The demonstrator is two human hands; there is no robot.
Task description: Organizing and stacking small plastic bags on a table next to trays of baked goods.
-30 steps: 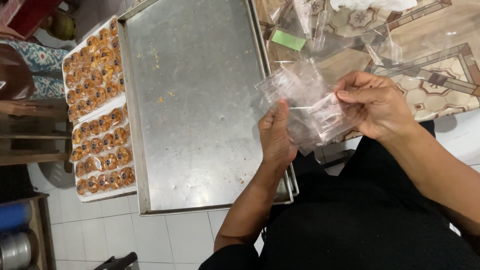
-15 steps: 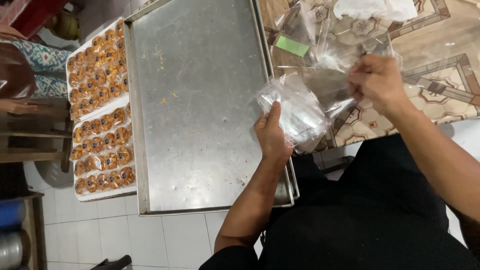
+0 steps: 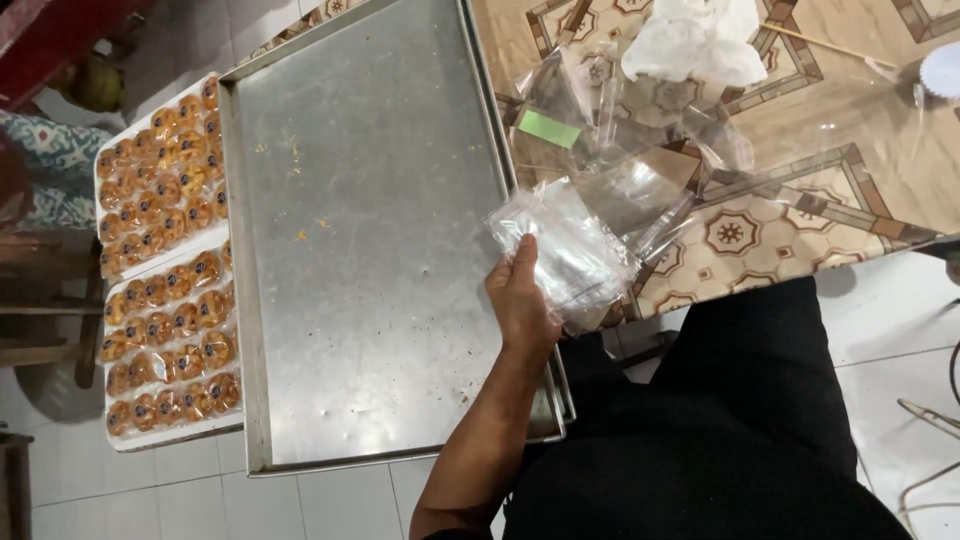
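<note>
Bags in your left hand, over the near corner of the tray.

Your left hand has its fingers closed on a stack of small clear plastic bags, held above the right edge of the bare metal baking tray, just beside the patterned table. Your right hand is out of view, so you cannot tell its fingers. You look to be at the step of readying a bag; peeling one off calls for a light pinch at its open edge. More loose bags lie on the table; trays of wrapped pastries sit well apart, beyond the tray.
</note>
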